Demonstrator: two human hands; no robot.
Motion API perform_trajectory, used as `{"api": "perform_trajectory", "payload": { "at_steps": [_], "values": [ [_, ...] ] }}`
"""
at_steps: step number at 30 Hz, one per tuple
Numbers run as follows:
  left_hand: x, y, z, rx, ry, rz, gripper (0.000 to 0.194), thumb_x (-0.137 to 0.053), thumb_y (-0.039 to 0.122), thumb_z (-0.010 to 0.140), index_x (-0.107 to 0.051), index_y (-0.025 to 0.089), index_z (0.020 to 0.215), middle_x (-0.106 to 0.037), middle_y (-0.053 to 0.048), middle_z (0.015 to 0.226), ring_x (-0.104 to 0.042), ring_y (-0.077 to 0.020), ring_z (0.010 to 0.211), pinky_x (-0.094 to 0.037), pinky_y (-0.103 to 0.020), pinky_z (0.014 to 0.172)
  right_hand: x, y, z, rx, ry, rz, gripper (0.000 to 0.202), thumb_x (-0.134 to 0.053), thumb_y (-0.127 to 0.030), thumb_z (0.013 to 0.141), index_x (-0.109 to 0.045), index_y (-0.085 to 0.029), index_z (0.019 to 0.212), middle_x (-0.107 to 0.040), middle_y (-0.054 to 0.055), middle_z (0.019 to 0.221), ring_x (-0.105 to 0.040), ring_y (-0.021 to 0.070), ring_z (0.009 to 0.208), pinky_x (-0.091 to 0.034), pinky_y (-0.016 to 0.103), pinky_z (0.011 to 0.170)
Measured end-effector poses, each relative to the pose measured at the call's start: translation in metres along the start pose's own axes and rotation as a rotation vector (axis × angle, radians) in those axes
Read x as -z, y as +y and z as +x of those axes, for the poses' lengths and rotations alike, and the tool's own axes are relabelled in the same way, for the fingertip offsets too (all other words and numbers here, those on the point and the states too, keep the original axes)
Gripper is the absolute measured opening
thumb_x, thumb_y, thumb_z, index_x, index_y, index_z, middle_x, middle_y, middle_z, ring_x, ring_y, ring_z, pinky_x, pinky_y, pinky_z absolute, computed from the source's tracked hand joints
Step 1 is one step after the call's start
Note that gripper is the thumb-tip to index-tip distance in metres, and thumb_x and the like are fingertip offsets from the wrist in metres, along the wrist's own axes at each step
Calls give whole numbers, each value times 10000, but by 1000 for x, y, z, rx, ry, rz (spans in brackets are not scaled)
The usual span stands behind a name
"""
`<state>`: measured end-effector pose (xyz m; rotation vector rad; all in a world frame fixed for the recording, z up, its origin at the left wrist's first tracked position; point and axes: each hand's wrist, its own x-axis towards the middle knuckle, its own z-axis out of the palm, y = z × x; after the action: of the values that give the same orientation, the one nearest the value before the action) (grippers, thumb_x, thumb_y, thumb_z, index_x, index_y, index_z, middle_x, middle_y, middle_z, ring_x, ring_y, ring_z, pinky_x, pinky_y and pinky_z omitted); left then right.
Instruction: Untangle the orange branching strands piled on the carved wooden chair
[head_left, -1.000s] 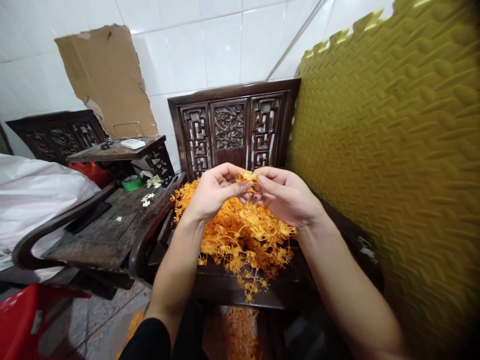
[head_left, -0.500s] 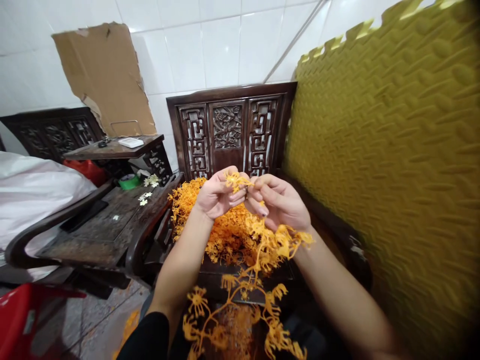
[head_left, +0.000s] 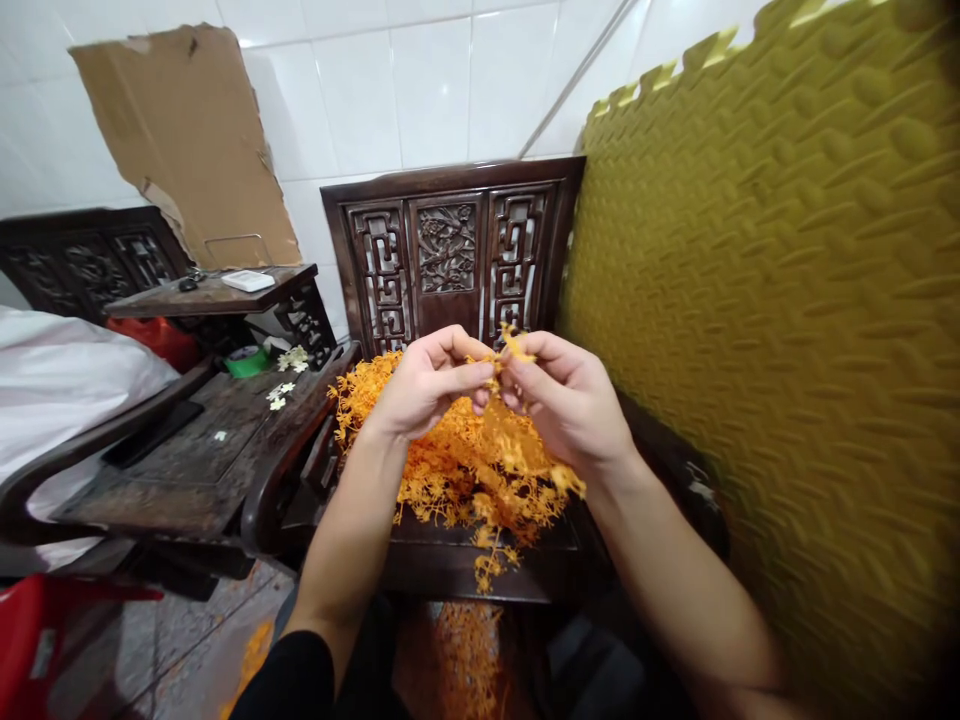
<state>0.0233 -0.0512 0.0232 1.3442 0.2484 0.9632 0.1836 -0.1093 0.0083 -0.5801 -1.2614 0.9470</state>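
The orange sprig point(head_left: 508, 350) is a small, spiky plastic cluster, bright against the dark carved chair back point(head_left: 450, 255). It sits between my two hands, above the heap of orange sprigs point(head_left: 465, 470) piled on the chair seat. My left hand point(head_left: 427, 385) has its grip pressed together, thumb to forefinger, pinching the sprig's left side. My right hand point(head_left: 574, 400) pinches its right side the same way. A yellow foam mat point(head_left: 787, 300) stands at right.

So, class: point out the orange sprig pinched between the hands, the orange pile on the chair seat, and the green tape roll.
orange sprig point(head_left: 514, 347), head view, its top tip.
orange pile point(head_left: 457, 470), head view, its middle.
green tape roll point(head_left: 244, 362), head view, its side.
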Motion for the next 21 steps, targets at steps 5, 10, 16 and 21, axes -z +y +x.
{"api": "perform_trajectory", "payload": {
  "at_steps": [5, 10, 16, 21],
  "values": [
    [-12, -5, -3, -35, -44, -192, 567, -916, 404, 632, -394, 200, 715, -493, 37, 701, -393, -26, 462, -323, -189, 366, -19, -14, -5, 17, -2, 350, 366, -914, -378, 764, -594, -208, 709, -462, -49, 653, -348, 61, 490, -279, 257, 463],
    [-11, -11, 0, -51, -34, -201, 690, -901, 521, 590, -294, 222, 725, -411, 21, 715, -306, -49, 499, -249, -216, 358, -16, -19, -2, 49, -57, 450, 358, -916, -362, 741, -578, -241, 737, -373, -65, 645, -258, 67, 459, -267, 266, 449],
    [-1, 5, -3, -46, -37, -193, 456, -850, 358, 730, -429, 205, 812, -642, -47, 1050, -461, -56, 630, -349, -193, 466, 4, -14, 4, -79, -54, 207, 277, -895, -412, 783, -696, -231, 847, -556, -23, 687, -462, 99, 574, -358, 261, 508],
    [1, 17, -7, -3, 36, -137, 223, -668, 130, 715, -477, 202, 804, -566, 23, 706, -401, -54, 515, -265, -193, 465, 5, -11, 1, 78, 73, -258, 187, -795, -402, 905, -760, -219, 887, -620, -6, 660, -500, 125, 587, -398, 297, 559]
  ]
}}
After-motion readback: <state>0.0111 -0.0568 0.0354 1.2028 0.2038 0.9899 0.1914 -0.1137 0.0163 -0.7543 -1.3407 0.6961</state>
